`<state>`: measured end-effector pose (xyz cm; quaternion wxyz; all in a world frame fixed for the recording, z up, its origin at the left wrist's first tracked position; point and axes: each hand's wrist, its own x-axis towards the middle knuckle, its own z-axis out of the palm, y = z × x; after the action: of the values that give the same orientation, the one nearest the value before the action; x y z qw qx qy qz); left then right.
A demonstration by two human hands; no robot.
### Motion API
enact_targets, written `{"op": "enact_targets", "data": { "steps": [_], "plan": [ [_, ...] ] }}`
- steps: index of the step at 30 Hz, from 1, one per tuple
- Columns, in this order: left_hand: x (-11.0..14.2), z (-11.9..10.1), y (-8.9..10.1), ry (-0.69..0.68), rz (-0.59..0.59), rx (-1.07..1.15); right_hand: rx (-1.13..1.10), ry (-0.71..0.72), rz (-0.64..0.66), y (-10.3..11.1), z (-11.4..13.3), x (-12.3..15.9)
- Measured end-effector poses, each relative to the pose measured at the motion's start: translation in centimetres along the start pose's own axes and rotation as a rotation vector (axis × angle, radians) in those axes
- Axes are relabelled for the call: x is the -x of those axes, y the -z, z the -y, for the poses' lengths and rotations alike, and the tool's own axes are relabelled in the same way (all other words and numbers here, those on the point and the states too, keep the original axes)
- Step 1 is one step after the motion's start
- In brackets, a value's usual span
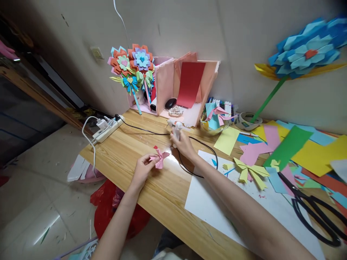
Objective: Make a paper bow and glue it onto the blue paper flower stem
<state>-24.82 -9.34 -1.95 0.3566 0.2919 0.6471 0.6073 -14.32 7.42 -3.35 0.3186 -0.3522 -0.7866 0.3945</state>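
Note:
My left hand (pixel 143 168) pinches a small pink paper bow (pixel 160 159) between thumb and fingers, just above the wooden table (pixel 151 187). Farther back, my right hand (pixel 184 143) is wrapped round a white hot glue gun (pixel 176 130), whose black cord (pixel 214 146) curls over the tabletop. A tiny red scrap (pixel 155 147) shows just behind the pink bow. Right of my right forearm, a pale yellow paper bow (pixel 251 171) lies on a white sheet (pixel 203 198).
Black scissors (pixel 311 207) lie at the right among coloured paper scraps (pixel 311 151). Behind stand a pink box organizer (pixel 166 85) with paper flowers (pixel 142 59) and a large blue paper flower (pixel 309 54) in a tape roll (pixel 248 121). A power strip (pixel 108 129) sits at the left edge.

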Motion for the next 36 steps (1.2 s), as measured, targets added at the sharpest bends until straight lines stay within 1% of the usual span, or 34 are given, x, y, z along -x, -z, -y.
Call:
{"op": "enact_targets", "data": {
  "steps": [2,3,5,7,10,13,14,15,16,18,20,22,28,32,36],
  "plan": [
    [0.3,0.0,-0.6,-0.003,0.014,0.009,0.141,-0.007,0.009,-1.2,-0.4,-0.5],
    [0.4,0.0,-1.0,-0.003,0.021,0.012,0.172,-0.008,0.010,-1.6,-0.5,-0.5],
    [0.5,-0.1,-1.5,-0.002,0.038,0.015,0.199,-0.004,0.019,-1.9,-0.4,-0.5],
    [0.5,-0.3,-2.0,-0.001,0.057,0.010,0.197,-0.002,0.026,-1.6,-0.2,-0.2],
    [0.6,-0.7,-2.6,-0.009,0.066,0.001,0.170,-0.028,0.027,-0.1,0.1,0.5],
    [0.7,-0.8,-3.3,-0.009,0.076,-0.006,0.119,-0.103,0.004,2.6,0.6,1.8],
    [0.8,-0.8,-3.5,-0.009,0.090,-0.010,0.093,-0.124,0.015,3.7,0.9,2.3],
    [0.8,-0.7,-3.8,-0.010,0.110,-0.014,0.062,-0.138,0.048,4.7,1.3,2.9],
    [0.9,-0.6,-4.1,-0.012,0.134,-0.015,0.020,-0.144,0.110,5.7,1.9,3.5],
    [1.0,-0.5,-4.6,-0.010,0.184,-0.017,-0.117,-0.165,0.316,7.2,3.1,4.5],
    [1.0,-0.5,-5.2,-0.004,0.220,-0.019,-0.241,-0.177,0.465,8.2,4.1,5.2],
    [1.1,-0.6,-5.6,0.000,0.228,-0.029,-0.318,-0.191,0.520,8.6,4.7,5.4],
    [1.3,-0.8,-5.6,0.001,0.215,-0.048,-0.342,-0.222,0.506,8.4,4.3,5.3],
    [1.4,-0.9,-5.4,0.004,0.214,-0.024,-0.324,-0.171,0.468,8.3,4.3,5.4],
    [1.4,-1.1,-5.2,0.016,0.228,-0.024,-0.233,-0.120,0.424,8.3,4.9,5.5]
  ]
}}
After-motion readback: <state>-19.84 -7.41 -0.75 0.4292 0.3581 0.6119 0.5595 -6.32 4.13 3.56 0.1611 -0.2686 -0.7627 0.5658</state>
